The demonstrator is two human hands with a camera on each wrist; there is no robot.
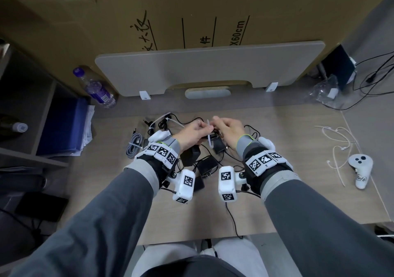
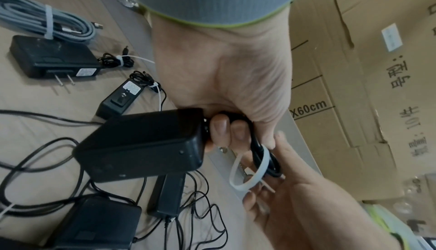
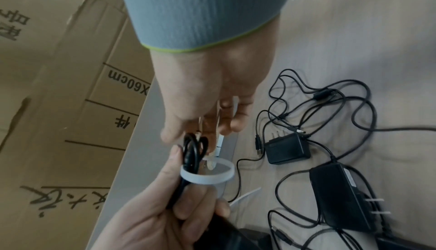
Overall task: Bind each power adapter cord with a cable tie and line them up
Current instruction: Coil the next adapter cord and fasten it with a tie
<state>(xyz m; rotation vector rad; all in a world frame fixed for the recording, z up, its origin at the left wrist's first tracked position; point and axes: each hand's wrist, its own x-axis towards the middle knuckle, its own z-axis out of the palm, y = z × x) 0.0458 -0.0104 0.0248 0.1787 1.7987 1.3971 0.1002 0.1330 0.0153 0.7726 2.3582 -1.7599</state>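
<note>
Head view takes in the whole wooden desk (image 1: 277, 202), with a grey board (image 1: 213, 68) and cardboard boxes (image 1: 106, 31) at twelve o'clock, a plastic bottle (image 1: 93, 87) at ten o'clock and a white controller (image 1: 361, 168) at three o'clock. Only this view shows loose white cable ties (image 1: 339, 149) at three o'clock, well apart from the pile of black adapters at the centre.

Left wrist view alone shows what is finished: at ten o'clock lie two black adapters (image 2: 53, 56) (image 2: 116, 98), each with its cord gathered in a white tie, and one grey cable coil (image 2: 45, 22) tied the same way. Three more adapters lie at seven o'clock among loose cords; whether they are tied cannot be told.

Right wrist view alone shows two further adapters (image 3: 286, 148) (image 3: 342, 196) at four o'clock with untied black cords sprawling round them.

The left hand (image 2: 226, 89) is closed round a folded black cord bundle (image 2: 266, 158), and the boxy black adapter (image 2: 144, 144) of that cord hangs just beside its fingers, lifted off the desk at its centre. A white cable tie (image 3: 207, 173) makes one wide, slack loop round the bundle. The right hand (image 3: 207, 93) pinches the tie's tail between thumb and fingertips, touching the bundle's end.
</note>
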